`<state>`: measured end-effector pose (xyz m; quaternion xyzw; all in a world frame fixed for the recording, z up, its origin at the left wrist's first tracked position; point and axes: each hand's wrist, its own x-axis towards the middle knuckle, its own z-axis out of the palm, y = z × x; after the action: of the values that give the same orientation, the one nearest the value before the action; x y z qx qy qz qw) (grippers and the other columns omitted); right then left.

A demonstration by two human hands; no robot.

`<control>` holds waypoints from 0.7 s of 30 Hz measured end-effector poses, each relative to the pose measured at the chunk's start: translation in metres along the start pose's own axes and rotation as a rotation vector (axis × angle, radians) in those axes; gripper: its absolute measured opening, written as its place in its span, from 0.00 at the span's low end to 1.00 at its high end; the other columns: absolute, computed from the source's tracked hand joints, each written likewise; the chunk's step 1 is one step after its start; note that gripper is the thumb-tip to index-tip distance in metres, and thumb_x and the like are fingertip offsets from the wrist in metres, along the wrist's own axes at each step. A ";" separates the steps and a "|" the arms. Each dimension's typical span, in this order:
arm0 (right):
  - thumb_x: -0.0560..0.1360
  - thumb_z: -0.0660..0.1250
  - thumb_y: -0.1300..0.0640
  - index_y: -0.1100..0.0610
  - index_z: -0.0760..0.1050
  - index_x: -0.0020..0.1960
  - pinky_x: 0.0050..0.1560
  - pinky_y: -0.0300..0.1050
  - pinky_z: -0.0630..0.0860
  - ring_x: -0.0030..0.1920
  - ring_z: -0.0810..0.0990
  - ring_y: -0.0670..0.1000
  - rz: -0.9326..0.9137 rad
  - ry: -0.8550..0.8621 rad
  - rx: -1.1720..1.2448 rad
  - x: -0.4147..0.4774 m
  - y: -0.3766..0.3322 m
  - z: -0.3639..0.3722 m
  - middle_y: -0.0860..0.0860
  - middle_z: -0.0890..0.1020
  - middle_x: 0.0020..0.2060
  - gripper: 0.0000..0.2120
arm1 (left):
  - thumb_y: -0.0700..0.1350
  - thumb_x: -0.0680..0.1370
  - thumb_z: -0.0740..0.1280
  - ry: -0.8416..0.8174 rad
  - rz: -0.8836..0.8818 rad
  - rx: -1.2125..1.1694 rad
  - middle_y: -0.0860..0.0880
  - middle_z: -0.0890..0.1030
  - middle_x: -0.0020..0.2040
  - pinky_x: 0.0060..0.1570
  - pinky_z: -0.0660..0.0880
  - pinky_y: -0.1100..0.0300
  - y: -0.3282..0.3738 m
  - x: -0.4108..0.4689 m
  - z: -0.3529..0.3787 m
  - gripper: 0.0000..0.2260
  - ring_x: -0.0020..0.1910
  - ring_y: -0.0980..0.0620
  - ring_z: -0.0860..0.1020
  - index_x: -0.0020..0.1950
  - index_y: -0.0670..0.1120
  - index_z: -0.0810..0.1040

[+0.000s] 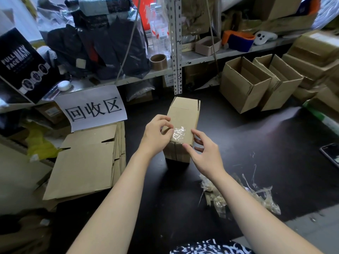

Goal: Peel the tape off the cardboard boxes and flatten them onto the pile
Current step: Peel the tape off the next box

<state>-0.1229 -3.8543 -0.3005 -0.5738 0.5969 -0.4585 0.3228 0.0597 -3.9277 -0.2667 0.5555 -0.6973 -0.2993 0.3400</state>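
1. The left hand point(157, 133) sits on the top left edge of the box point(183, 114). Its fingers curl over that edge and the thumb tip is at the left margin of the tape point(178, 133). I cannot tell whether a tape corner is already pinched.
2. The right hand point(204, 154) is loose, with fingers spread and holding nothing. Its thumb touches the box's near right corner and the other fingers lie beside the right wall. The two hands are apart, one on each side of the tape patch.
3. The box stands closed on the dark surface point(256, 143). The crinkled clear tape lies on the near part of its top face and seems to carry on over the near edge.
4. The box looks small and probably light, so it would likely slide or tip unless one hand braces it.
5. The cardboard should be stiff at edges and corners and yielding mid-panel, so the edges are the best place to hold.
6. The tape looks thin, glossy and easy to tear. The wrinkled, lifted rim is the place to take it, pulling low and slowly.
7. The pile point(86, 162) of flattened cardboard lies near the box on its left, below a paper sign point(91, 107).
8. A heap of peeled tape point(238, 197) lies near on the right, and open boxes point(245, 83) stand farther back.
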 end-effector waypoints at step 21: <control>0.76 0.75 0.50 0.51 0.73 0.72 0.61 0.38 0.78 0.62 0.77 0.39 0.003 -0.007 -0.041 0.000 0.002 -0.001 0.45 0.79 0.65 0.26 | 0.39 0.83 0.65 -0.040 0.086 0.164 0.53 0.72 0.68 0.62 0.74 0.60 0.003 -0.006 0.009 0.06 0.61 0.58 0.74 0.47 0.45 0.74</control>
<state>-0.1247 -3.8546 -0.3016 -0.5809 0.6059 -0.4437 0.3139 0.0513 -3.9210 -0.2705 0.5448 -0.7495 -0.2371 0.2919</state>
